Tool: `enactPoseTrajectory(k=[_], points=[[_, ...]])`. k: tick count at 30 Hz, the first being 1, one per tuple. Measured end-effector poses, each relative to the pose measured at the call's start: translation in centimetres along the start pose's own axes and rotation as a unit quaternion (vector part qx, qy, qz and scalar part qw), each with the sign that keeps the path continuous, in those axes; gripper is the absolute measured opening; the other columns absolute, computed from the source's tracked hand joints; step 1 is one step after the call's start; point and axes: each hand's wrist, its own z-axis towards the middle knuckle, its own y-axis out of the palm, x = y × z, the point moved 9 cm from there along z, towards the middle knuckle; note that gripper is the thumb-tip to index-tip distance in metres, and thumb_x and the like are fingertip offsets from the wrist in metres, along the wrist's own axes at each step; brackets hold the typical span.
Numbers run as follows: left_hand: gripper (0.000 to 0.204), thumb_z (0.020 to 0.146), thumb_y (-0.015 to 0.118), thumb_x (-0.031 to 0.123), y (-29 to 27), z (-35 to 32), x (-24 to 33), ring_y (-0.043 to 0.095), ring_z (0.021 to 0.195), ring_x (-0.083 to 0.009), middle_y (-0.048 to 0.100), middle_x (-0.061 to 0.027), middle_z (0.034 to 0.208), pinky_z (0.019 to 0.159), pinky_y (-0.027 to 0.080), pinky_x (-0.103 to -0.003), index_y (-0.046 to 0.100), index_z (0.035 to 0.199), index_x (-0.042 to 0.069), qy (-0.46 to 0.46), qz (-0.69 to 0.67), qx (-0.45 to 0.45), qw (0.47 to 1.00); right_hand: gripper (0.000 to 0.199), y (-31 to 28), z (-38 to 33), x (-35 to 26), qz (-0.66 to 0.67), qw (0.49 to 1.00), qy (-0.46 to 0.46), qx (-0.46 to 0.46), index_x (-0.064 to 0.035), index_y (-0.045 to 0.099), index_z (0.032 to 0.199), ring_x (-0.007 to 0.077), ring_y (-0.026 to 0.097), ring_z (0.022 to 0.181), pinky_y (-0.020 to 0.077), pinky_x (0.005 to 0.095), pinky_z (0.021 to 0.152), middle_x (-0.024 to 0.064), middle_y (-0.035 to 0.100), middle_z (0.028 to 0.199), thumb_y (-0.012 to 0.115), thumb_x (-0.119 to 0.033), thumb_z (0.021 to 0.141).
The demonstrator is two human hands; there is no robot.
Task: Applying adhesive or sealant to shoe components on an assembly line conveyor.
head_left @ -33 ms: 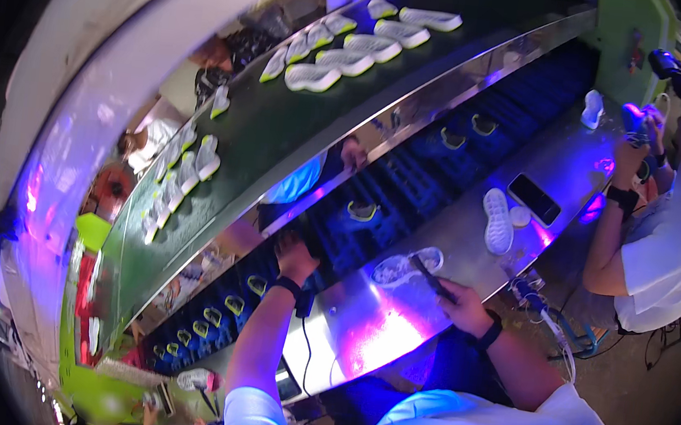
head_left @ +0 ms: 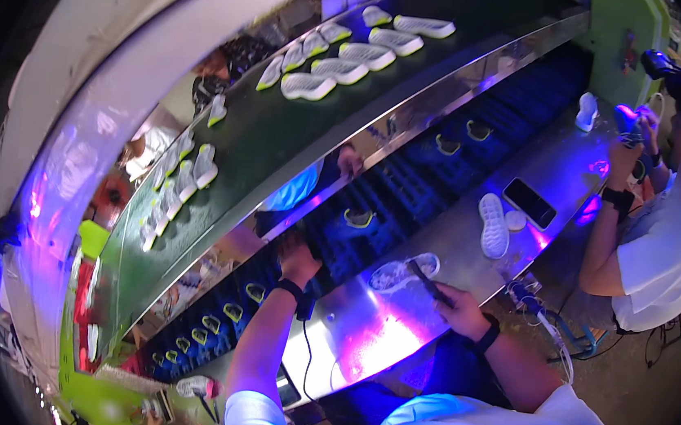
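My left hand (head_left: 299,261) reaches over the dark lower conveyor (head_left: 393,181); its fingers are dim, and whether they grip anything does not show. My right hand (head_left: 464,313) is closed round a dark, slim stick-like tool (head_left: 430,284), whose kind I cannot make out. The tool's far end reaches over a white shoe sole (head_left: 392,276) on the metal worktop (head_left: 334,318). On the conveyor a dark shoe upper with a yellow-green collar (head_left: 358,218) lies right of my left hand. Several similar collars (head_left: 232,312) line up to its left.
A green belt (head_left: 257,143) beyond carries rows of white shoe soles (head_left: 339,70). Another white sole (head_left: 493,226), a small round white container (head_left: 514,221) and a black phone (head_left: 530,202) lie to the right. A black cable (head_left: 308,357) crosses the worktop. A co-worker (head_left: 665,244) sits at right.
The whole view has shifted very slightly. Both hands and the tool keep about the same places over the conveyor and worktop.
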Motion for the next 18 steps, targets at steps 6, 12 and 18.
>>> enactPoseTrajectory(k=[6,12,18], points=[[0.089,0.075,0.082,0.015,-1.4,6.1,12.2,0.043,0.142,-0.0402,0.047,-0.0203,0.152,0.121,0.035,-0.048,0.041,0.153,0.005,0.222,-0.139,0.021,0.965,0.048,-0.1,-0.3,-0.6,-0.004,0.999,-0.029,0.022,-0.0061,0.051,0.149,0.0059,0.053,0.063,0.0459,0.0248,0.058,-0.0019,0.06,0.08,0.061,-0.005,0.102],[0.06,0.069,0.085,0.007,-2.7,6.3,14.7,0.06,0.116,-0.0352,0.059,-0.0118,0.126,0.097,0.057,-0.045,0.063,0.125,0.009,0.288,0.0,-0.019,0.958,0.042,-0.7,0.5,-1.1,0.041,0.999,-0.019,0.023,-0.0061,0.057,0.142,0.0083,0.056,0.061,0.0479,0.0281,0.056,-0.0017,0.059,0.076,0.063,-0.006,0.1],[0.059,0.067,0.083,0.013,-12.3,-5.7,10.4,0.061,0.114,-0.0354,0.06,-0.0123,0.121,0.097,0.055,-0.044,0.066,0.123,0.005,0.33,-0.083,0.064,0.938,0.044,-0.9,-0.4,-1.7,-0.008,1.0,-0.013,0.001,-0.0066,0.053,0.146,0.007,0.054,0.061,0.0463,0.0259,0.056,-0.0017,0.058,0.078,0.06,-0.006,0.102]])
